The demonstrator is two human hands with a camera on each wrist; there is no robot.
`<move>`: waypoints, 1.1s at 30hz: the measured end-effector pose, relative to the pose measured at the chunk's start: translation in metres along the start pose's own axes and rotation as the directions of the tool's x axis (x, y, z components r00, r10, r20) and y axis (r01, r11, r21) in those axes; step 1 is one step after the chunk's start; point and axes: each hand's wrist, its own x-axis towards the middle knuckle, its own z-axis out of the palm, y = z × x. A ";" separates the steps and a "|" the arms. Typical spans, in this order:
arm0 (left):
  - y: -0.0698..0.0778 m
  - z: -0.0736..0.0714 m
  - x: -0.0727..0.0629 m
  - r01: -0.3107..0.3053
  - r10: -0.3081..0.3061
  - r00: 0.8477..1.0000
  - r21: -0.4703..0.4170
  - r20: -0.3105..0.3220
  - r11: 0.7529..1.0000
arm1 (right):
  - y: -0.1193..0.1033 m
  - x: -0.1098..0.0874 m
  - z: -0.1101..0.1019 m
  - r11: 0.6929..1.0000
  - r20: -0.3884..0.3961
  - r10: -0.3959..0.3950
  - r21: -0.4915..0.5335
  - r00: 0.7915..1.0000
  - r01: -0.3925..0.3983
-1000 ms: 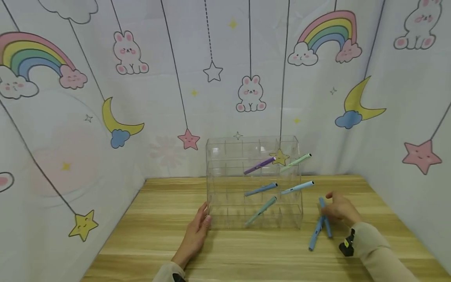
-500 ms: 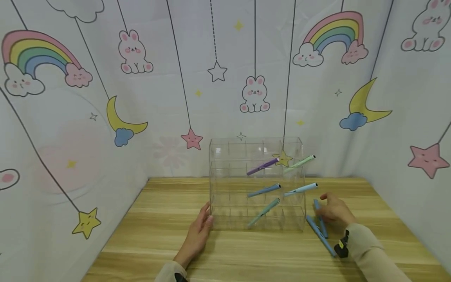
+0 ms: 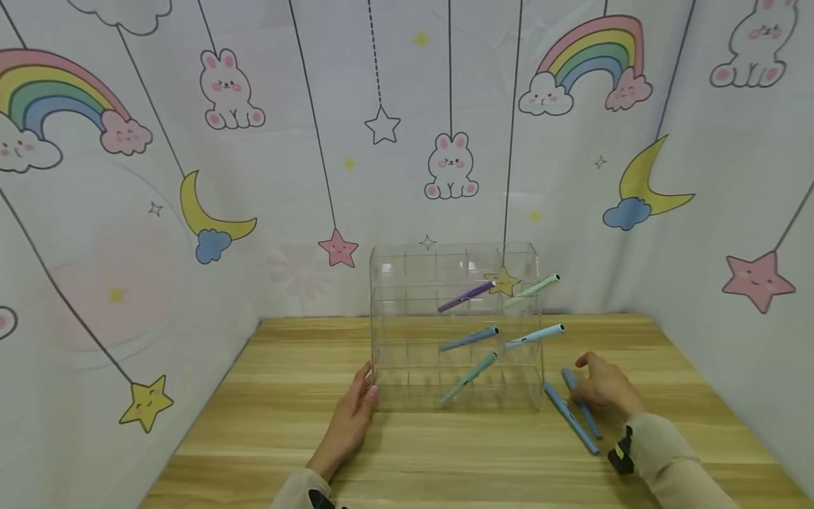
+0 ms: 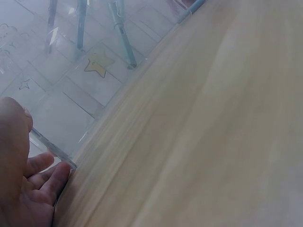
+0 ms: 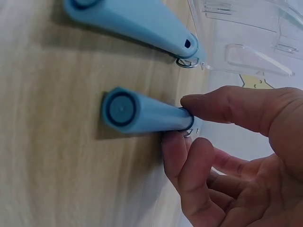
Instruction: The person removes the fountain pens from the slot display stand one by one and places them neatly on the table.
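Note:
My left hand [image 3: 350, 417] holds the left edge of a clear acrylic pen rack [image 3: 407, 387]. In the left wrist view, the thumb lies on one side of the panel and the fingers on the other, near its bottom corner. At right my right hand [image 3: 604, 385] pinches a blue pen [image 5: 151, 113] between thumb and fingers; its far end points away from the palm. A second blue pen [image 3: 571, 418] lies on the table beside it, roughly parallel, its clip showing in the right wrist view.
The rack bears a purple pen [image 3: 467, 296], a light green pen [image 3: 534, 290], a dark blue pen [image 3: 469, 339], a pale blue pen [image 3: 535, 336] and a green pen [image 3: 468, 379], all slanting. Behind the wooden table [image 3: 458, 459] hangs a patterned white curtain [image 3: 286, 184].
The second blue pen has swung round from crossing the pinched one to lying alongside it. My right hand has shifted slightly towards the rack. The left hand stays on the rack.

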 end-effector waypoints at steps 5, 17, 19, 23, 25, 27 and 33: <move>0.001 0.000 -0.002 -0.003 0.003 1.000 0.005 0.003 1.000 | -0.001 -0.004 0.002 0.999 0.015 -0.003 -0.035 1.000 0.003; 0.001 -0.001 -0.002 0.006 -0.006 1.000 -0.004 -0.002 1.000 | -0.003 -0.016 0.007 0.997 0.067 0.023 0.065 0.998 -0.028; 0.000 -0.001 -0.002 0.006 -0.006 1.000 -0.001 -0.003 1.000 | -0.004 -0.017 0.007 0.998 0.066 0.020 0.066 0.998 -0.025; 0.000 -0.001 -0.002 -0.002 0.002 1.000 0.002 -0.003 1.000 | -0.005 -0.019 0.009 0.995 0.059 0.029 0.091 0.998 -0.035; 0.000 -0.001 -0.002 0.000 0.000 1.000 0.000 -0.003 1.000 | -0.005 -0.019 0.010 0.994 0.056 0.028 0.101 0.998 -0.034; 0.001 -0.001 -0.002 0.002 -0.002 1.000 -0.004 -0.004 1.000 | -0.005 -0.020 0.011 0.994 0.053 0.032 0.103 0.998 -0.037; 0.002 0.000 -0.001 0.005 -0.005 1.000 -0.012 -0.004 1.000 | -0.008 -0.021 0.012 0.996 0.049 0.034 0.077 0.998 -0.038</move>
